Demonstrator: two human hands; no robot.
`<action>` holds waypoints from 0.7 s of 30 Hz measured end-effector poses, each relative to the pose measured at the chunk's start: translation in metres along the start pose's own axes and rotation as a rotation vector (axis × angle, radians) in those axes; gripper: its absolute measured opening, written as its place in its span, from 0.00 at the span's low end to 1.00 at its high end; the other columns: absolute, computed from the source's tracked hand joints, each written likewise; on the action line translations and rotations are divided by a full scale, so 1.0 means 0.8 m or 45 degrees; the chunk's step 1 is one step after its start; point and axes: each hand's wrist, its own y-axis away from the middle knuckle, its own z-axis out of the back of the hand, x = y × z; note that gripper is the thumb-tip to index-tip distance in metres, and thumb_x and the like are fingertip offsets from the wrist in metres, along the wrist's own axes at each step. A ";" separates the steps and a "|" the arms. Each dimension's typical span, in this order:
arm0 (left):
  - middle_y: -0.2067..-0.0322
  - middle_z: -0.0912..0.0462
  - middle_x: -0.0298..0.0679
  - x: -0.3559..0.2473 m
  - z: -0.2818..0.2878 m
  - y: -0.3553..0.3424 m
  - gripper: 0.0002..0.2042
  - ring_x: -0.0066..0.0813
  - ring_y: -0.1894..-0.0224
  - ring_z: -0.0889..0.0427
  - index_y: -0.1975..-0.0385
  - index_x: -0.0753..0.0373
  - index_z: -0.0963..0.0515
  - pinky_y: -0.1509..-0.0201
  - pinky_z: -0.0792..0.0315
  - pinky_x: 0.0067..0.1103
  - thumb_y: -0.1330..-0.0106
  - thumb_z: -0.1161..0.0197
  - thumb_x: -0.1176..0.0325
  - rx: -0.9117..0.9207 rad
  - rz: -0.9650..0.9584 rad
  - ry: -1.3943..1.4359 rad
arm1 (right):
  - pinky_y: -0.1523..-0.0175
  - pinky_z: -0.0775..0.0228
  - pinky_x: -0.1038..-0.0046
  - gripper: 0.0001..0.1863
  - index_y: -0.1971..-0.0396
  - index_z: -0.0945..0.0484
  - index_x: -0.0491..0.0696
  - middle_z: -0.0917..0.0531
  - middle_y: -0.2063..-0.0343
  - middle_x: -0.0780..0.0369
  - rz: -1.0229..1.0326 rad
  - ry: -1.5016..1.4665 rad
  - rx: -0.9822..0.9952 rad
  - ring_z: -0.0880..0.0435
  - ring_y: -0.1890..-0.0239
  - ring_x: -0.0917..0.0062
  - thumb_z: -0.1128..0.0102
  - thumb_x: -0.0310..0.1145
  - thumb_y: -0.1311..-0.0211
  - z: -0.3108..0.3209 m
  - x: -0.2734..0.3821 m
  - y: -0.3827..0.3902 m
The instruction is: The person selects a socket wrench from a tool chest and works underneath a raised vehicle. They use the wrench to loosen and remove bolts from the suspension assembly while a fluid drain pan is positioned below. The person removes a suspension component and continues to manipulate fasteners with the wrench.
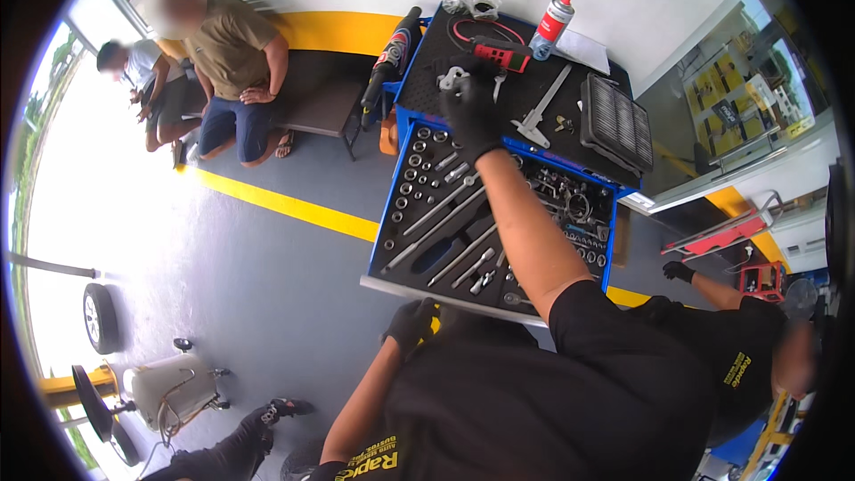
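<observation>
My right hand [472, 116], in a black glove, is raised over the blue tool cart's [419, 89] black top, fingers curled at a small silver metal part [452, 77]; its grip is partly hidden. Near it lie a red-and-black handheld device [503, 56] and a steel caliper [543, 111]. Below, an open drawer [385, 281] holds several sockets [411, 160], ratchets and extension bars [441, 209] in foam. My gloved left hand [408, 325] is low, below the drawer's front edge, closed on a yellow object [434, 325], mostly hidden.
Two people [227, 62] [147, 89] are by a bench [316, 98] at upper left. A gloved co-worker [753, 347] is at right; another person's legs [258, 432] show lower left. A tire [100, 319] and wheeled tank [165, 387] stand left. A spray can [550, 27] and filter [614, 125] are on the cart.
</observation>
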 end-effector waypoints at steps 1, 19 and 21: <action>0.76 0.24 0.30 -0.006 -0.007 -0.009 0.19 0.20 0.76 0.27 0.58 0.63 0.18 0.71 0.32 0.21 0.23 0.41 0.50 -0.029 0.041 -0.087 | 0.50 0.21 0.54 0.18 0.56 0.21 0.45 0.15 0.62 0.48 -0.090 0.083 0.032 0.13 0.55 0.54 0.35 0.44 0.37 0.013 -0.047 -0.031; 0.69 0.24 0.37 -0.140 -0.059 -0.103 0.15 0.33 0.69 0.18 0.42 0.62 0.29 0.65 0.22 0.29 0.25 0.42 0.68 -0.146 0.130 0.298 | 0.70 0.28 0.78 0.19 0.42 0.30 0.48 0.22 0.70 0.65 -0.785 -1.764 0.706 0.26 0.79 0.84 0.47 0.27 0.32 0.119 -0.146 -0.024; 0.65 0.21 0.40 -0.160 -0.059 -0.088 0.15 0.37 0.62 0.15 0.40 0.63 0.30 0.58 0.20 0.31 0.23 0.44 0.66 -0.102 0.010 0.336 | 0.73 0.31 0.81 0.17 0.43 0.28 0.48 0.23 0.71 0.67 -0.791 -1.778 0.905 0.29 0.80 0.88 0.48 0.30 0.30 0.143 -0.112 -0.004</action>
